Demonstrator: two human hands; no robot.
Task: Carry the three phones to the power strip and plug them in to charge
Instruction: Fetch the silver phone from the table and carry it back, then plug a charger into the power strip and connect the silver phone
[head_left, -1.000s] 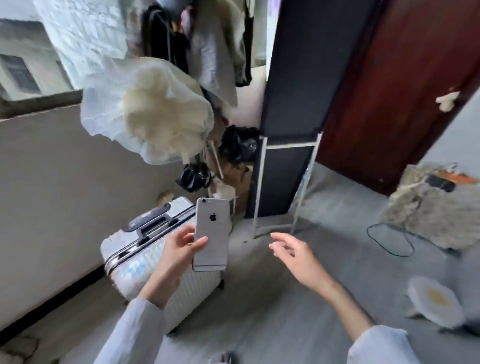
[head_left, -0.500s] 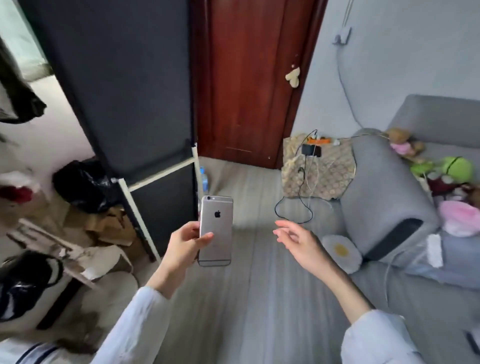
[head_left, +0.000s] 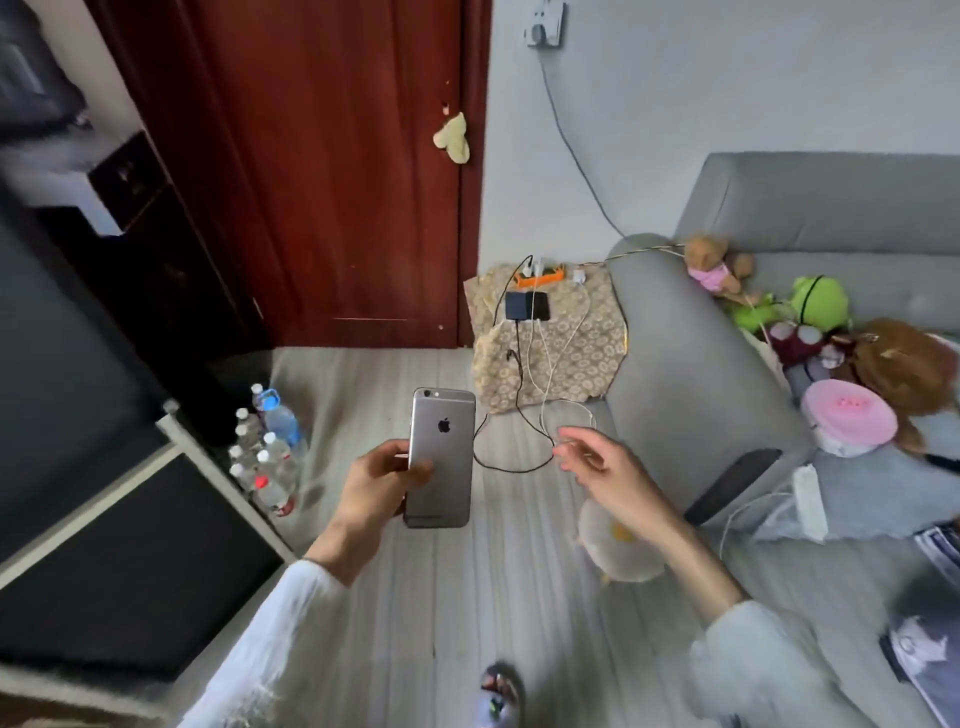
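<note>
Above the floor, left hand (head_left: 374, 486) grips upright phone (head_left: 441, 457), camera end up; right hand (head_left: 605, 470) loosely open.

L hand (head_left: 375, 480) holds phone (head_left: 441, 457) upright; R hand (head_left: 605, 470) loose, empty.

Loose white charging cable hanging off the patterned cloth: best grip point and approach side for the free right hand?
Take the white cable near its free end, where it loops on the floor in front of the cloth-covered stand. Come from above and the right with the right hand, pinching thumb to forefinger: the cord is thin, slack and lies apart from the black cable. The connector tip itself is too small to make out.
</note>
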